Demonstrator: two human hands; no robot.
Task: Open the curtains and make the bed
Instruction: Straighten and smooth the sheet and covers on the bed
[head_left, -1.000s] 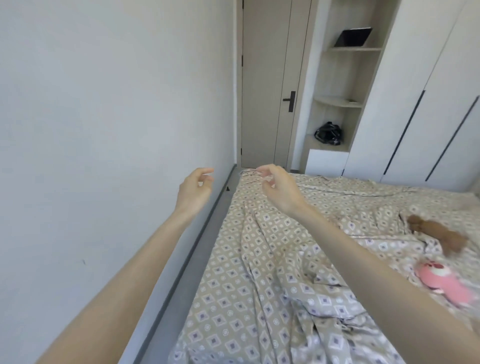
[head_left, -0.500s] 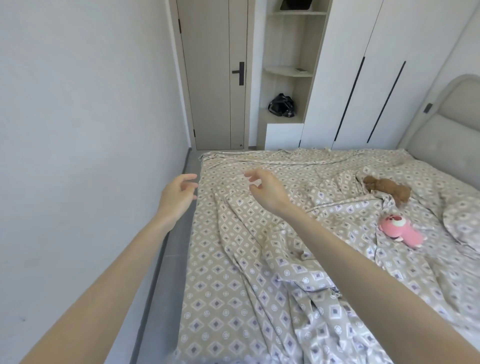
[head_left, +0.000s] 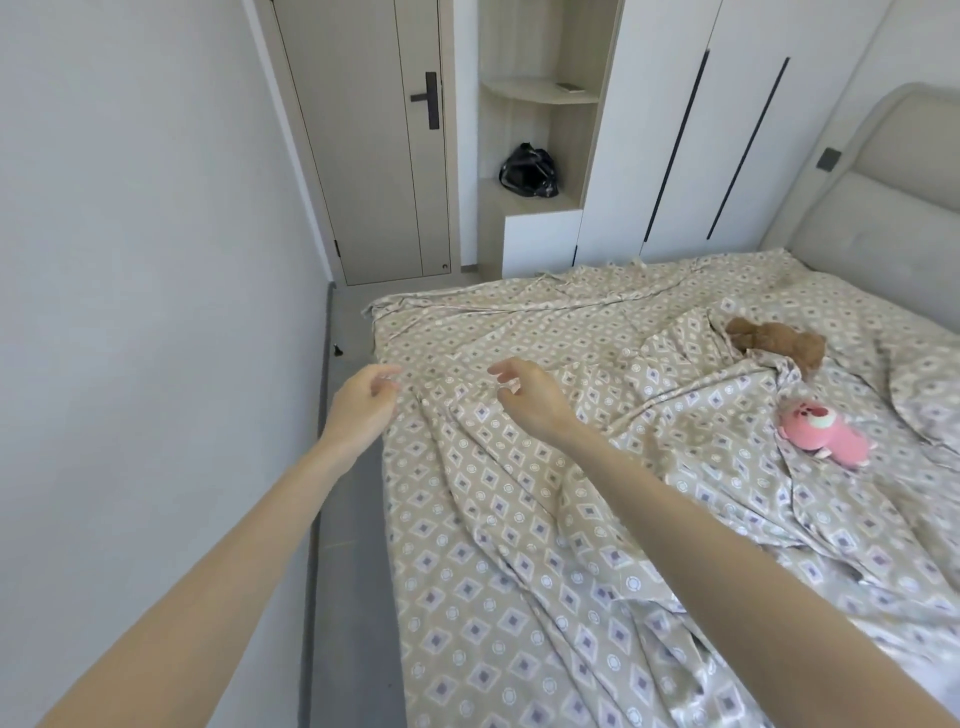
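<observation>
A beige quilt (head_left: 519, 545) with a diamond print covers the bed and lies in wrinkles and folds. Both my arms reach out over its left side. My left hand (head_left: 363, 408) hovers at the bed's left edge with loosely curled fingers and nothing in them. My right hand (head_left: 527, 397) hangs just above a fold of the quilt, fingers relaxed and holding nothing. A brown plush toy (head_left: 774, 340) and a pink plush toy (head_left: 826, 431) lie on the quilt to the right. No curtains are in view.
A white wall (head_left: 130, 260) stands close on the left, with a narrow grey floor strip (head_left: 348, 545) between it and the bed. Beyond the bed are a closed door (head_left: 374, 156), a shelf niche with a black bag (head_left: 527, 171), white wardrobe doors (head_left: 727, 130) and the padded headboard (head_left: 883, 218).
The view has swung right, bringing the headboard and both toys into sight. My hands have come away from the quilt's far corner and now hover lower over its left side.
</observation>
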